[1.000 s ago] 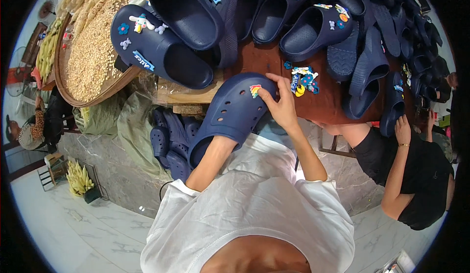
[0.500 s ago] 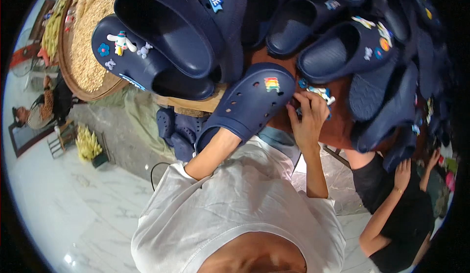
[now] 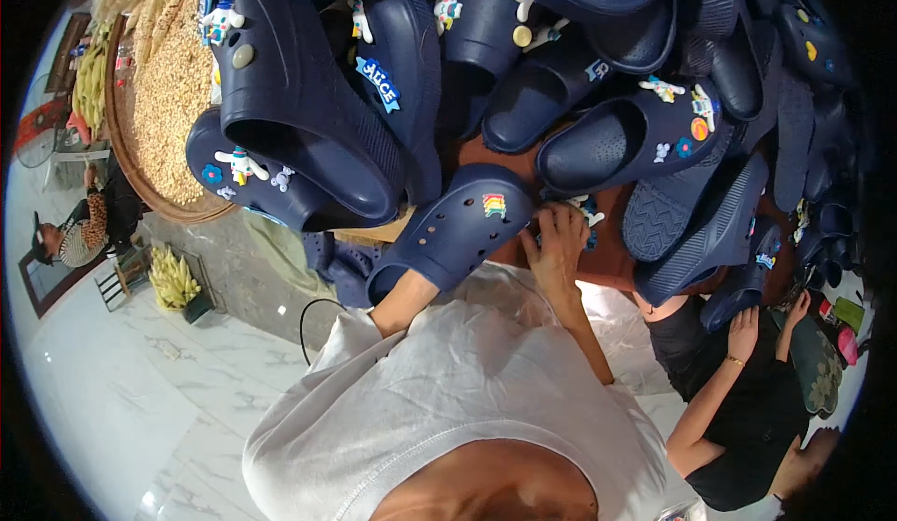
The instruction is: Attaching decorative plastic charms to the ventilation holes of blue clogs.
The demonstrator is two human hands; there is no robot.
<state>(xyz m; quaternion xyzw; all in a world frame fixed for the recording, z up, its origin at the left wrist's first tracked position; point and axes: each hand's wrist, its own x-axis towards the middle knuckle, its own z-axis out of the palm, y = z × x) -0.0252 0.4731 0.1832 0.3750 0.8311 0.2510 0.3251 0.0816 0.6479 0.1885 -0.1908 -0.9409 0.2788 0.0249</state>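
A navy clog (image 3: 462,227) with round holes and a rainbow-striped charm near its toe is up over my left hand (image 3: 405,302). The fingers are hidden inside the shoe, and only the wrist shows at its opening. My right hand (image 3: 559,248) rests palm down to the right of the clog. Its thumb stands apart from the curved fingers, which touch the small white and blue charms (image 3: 590,211) on the brown tabletop (image 3: 603,264). No held piece shows between them.
Navy clogs with charms (image 3: 598,147) crowd the table's far and right sides. At the far left lies a round tray (image 3: 120,138) of grain. More clogs (image 3: 350,273) lie below the table edge. Another person's hand (image 3: 744,332) touches a clog at the right.
The view has shifted, so the piled clogs appear lower. My left hand stays inside the clog. My right hand remains by the charms, its fingers slightly repositioned.
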